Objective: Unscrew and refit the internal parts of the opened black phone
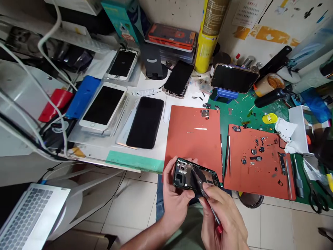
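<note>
Working a slim tool at the open phone, six o'clock, your right hand pinches it; your left hand grips the phone's edges. Next calls for a steady tip.

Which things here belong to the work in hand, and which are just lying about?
In use or probably linked:
- opened phone shell, in the left hand
- slim red-ended tool, in the right hand
- small loose parts on the right-hand red mat

Apparently just lying about:
- laptop
- yellow can
- scissors
</note>
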`<state>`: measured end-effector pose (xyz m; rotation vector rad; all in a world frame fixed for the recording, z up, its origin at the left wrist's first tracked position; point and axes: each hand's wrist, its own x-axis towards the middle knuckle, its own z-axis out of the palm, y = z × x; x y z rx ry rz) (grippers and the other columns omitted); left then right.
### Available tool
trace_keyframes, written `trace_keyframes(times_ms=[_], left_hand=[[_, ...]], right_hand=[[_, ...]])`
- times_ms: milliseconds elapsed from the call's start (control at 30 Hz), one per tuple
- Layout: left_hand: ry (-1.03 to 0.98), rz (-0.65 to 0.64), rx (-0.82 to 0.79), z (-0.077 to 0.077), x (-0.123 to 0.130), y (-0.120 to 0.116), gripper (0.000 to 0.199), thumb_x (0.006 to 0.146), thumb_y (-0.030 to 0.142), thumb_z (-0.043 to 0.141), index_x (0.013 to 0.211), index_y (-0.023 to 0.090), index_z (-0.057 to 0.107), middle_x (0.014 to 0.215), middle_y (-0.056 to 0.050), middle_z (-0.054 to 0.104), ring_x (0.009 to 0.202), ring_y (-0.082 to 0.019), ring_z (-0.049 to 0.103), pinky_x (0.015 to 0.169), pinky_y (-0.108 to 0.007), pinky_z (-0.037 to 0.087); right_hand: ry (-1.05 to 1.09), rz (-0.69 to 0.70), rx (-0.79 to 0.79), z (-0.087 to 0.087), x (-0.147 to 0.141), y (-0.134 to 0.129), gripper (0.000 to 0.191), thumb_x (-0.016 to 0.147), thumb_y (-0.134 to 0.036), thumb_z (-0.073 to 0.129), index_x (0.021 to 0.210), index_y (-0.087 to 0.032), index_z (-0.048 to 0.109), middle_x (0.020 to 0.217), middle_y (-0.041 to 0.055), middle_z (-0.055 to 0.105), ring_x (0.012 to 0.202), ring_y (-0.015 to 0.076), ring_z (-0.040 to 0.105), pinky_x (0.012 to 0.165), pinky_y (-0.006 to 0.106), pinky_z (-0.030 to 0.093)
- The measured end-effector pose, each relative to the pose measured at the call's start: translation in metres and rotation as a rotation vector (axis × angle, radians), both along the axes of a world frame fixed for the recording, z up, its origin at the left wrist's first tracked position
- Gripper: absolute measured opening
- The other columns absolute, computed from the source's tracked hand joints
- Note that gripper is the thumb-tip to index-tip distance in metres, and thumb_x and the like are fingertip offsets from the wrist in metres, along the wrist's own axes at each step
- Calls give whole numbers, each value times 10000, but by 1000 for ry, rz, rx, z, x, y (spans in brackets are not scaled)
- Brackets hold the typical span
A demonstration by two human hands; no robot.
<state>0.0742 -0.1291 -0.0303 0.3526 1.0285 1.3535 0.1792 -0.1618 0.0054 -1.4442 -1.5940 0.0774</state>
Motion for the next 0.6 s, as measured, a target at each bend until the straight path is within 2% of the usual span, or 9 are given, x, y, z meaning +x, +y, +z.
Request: trace_keyframes(times_ms=[67,233,333,600], left_hand=[[5,-16,20,-2,0,-1,904,653,532,1046,1456,411,649,1394,-96,767,1328,-413,728,1098,-534,614],[12,-3,138,-12,2,-3,944,686,603,1011,1514,404,602,1372,-111,787,1261,-383,776,1021,-494,670],[41,-17,161,-14,3,-3,915,721,618,985,1520,400,595,1393,-116,777,1285,-372,769,1019,-464,677],[73,-17,156,-10,2,-1,916,703,618,992,1508,408,607,1384,-112,773,1275,-382,773,1024,-485,680]], right_hand=[[-17,-9,-10,1,-4,4,439,943,24,721,1333,-178,700,1119,100,872,1015,247,860,886,382,733],[-39,-64,53,5,-13,12,195,1007,-16,700,1171,-120,723,1007,129,858,949,222,851,821,349,724],[-40,-59,69,4,-16,13,175,1004,4,700,1151,-89,719,1015,150,850,979,225,844,834,354,718],[-64,-54,79,2,-17,12,177,994,19,698,1140,-78,717,1023,153,841,999,233,843,855,356,715]])
